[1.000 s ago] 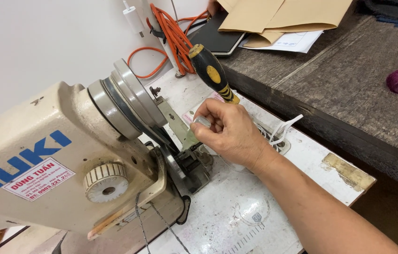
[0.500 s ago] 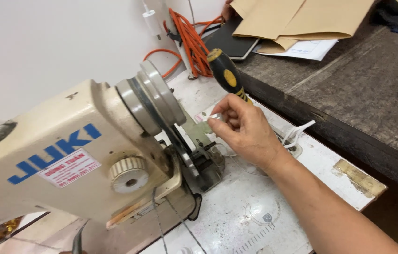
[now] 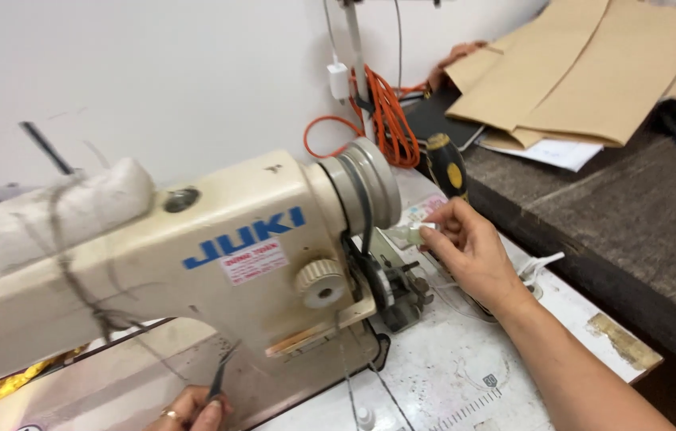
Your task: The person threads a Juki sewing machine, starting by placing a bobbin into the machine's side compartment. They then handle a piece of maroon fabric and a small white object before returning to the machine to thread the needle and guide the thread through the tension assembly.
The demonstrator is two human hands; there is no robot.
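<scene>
On the white table top [image 3: 465,375], right behind the handwheel end of the cream sewing machine [image 3: 218,255], the right hand [image 3: 473,255] is pinching a small pale greenish piece [image 3: 416,235] between thumb and fingertips, so it's closed narrow around that bit. Can't tell what the piece actually is, it's tiny and half covered by the fingers. It sits just beside the belt guard, below the silver handwheel [image 3: 366,187], with the black belt running down to the little motor block [image 3: 402,295] underneath.

A screwdriver with a black and yellow handle [image 3: 443,166] pokes up just behind that hand, close to the knuckles; whether the hand is also gripping it lower down I can't make out.

Down at the bottom edge, the left hand [image 3: 190,411] is under the machine arm, fingers curled around a thin dark tool [image 3: 220,379] that looks like tweezers, pointing up toward the machine. There's a ring on one finger.

Other stuff around: an orange cable [image 3: 386,120] coiled by the wall, brown cardboard sheets [image 3: 585,72] lying on the dark wooden bench [image 3: 617,215] to the right, and a white wrapped bundle [image 3: 58,211] tied with thread on top of the machine's arm
</scene>
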